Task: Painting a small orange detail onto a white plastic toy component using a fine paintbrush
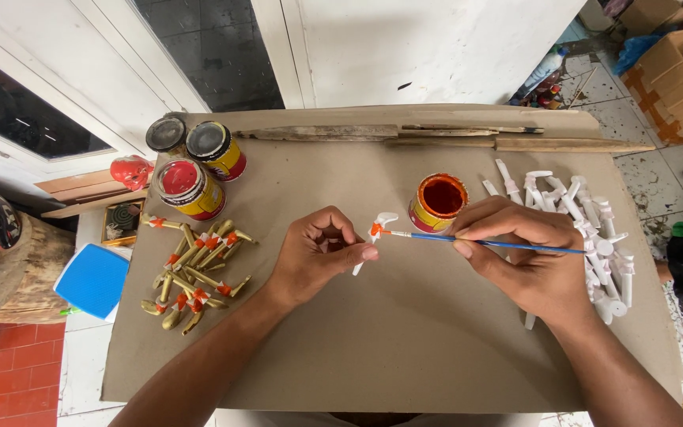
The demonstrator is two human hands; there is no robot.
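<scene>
Two hands work: our left hand (318, 253) pinches a white piece (375, 233), our right hand (527, 253) grips a paintbrush (484, 241).

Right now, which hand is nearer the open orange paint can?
Right. The right hand, holding a blue brush, sits just beside and below the paint can. The left hand, holding a white piece, is farther off, to the can's lower left.
</scene>
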